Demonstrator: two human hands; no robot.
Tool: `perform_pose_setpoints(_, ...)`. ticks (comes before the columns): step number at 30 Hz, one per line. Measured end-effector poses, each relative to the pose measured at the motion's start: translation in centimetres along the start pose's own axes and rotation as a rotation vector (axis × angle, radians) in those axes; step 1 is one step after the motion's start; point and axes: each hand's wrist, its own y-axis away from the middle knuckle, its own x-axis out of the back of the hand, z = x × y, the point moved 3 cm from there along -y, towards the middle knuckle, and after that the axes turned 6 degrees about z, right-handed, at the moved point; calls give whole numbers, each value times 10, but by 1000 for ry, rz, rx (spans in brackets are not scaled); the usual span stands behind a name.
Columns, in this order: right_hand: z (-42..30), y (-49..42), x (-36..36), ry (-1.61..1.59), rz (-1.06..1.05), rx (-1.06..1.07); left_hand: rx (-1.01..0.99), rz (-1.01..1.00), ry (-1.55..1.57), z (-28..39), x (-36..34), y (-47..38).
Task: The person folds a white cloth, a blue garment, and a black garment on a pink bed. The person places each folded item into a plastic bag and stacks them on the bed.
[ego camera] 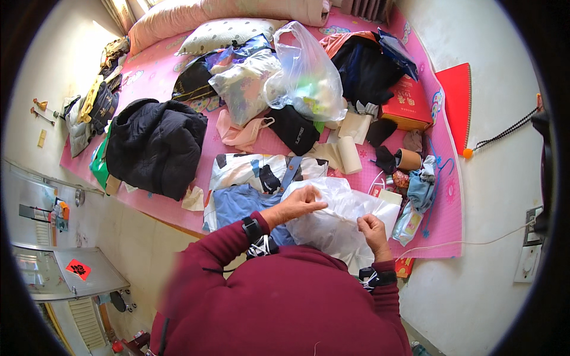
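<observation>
A thin white plastic bag [331,227] lies spread near the bed's front edge. Above its upper left part is my left hand [303,204], thumb and fingertips close together; whether they pinch the plastic cannot be told. My right hand [373,232] has its thumb and forefinger pinched on the bag's right side, the other fingers curled. Left of the bag, partly under it, lies a folded blue garment [231,207] with a strap and button, on top of a patterned white cloth [227,167].
The pink bed cover [374,158] holds a dark quilted jacket [156,144] at left, a filled clear plastic bag [307,84], a paper roll [349,155], a red box [407,104] and, at right, a blue hanger [434,200]. A white cable [467,243] crosses the right edge.
</observation>
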Motion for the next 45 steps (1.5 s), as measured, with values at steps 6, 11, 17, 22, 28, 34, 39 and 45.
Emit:
perform_pose_setpoints(6,-58,-3,-7,-121,-36,168,-443,-332,-1033,14,-33,-4)
perform_pose_setpoints(11,-70,3,-8,-95,86,339,-467,-100,-668,26,-35,-16)
perform_pose_setpoints(17,-26,1,35,-207,456,283,-265,33,282,92,21,6)
perform_pose_setpoints(22,0,-5,39,-238,504,158,-380,454,398,169,98,18)
perform_pose_setpoints(28,1,-5,20,-112,467,217,-717,893,217,245,205,-18)
perform_pose_setpoints(34,17,-10,11,-193,461,52,-881,1022,-171,310,336,-105)
perform_pose_setpoints(39,28,-19,9,-197,456,-12,-644,920,-759,271,438,-180)
perform_pose_setpoints(45,32,-49,10,-202,421,-75,-770,734,-769,82,371,-218)
